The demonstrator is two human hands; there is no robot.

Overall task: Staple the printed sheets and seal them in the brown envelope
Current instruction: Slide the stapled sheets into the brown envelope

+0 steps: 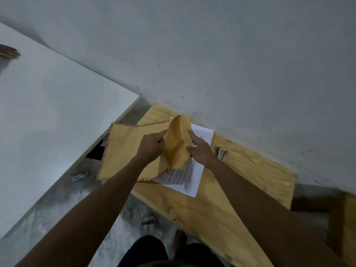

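A brown envelope (pixel 123 151) with a striped red and dark border lies partly over the wooden table (pixel 250 170). Its flap (pixel 178 139) is lifted and bent upward. My left hand (pixel 152 145) presses on the envelope body and pinches the flap's left side. The flap's right edge is gripped by my right hand (pixel 200 151). The printed sheets (pixel 185 176) lie flat on the table, partly under the envelope and my right hand. A small metal stapler (pixel 221 153) rests on the table just right of my right hand.
A white tabletop (pixel 48 122) fills the left. Another person's fingers (pixel 8 52) show at its far left edge. A grey wall stands behind. The grey floor below holds a small clip-like object (pixel 80 176), and my legs (pixel 163 251) show at the bottom.
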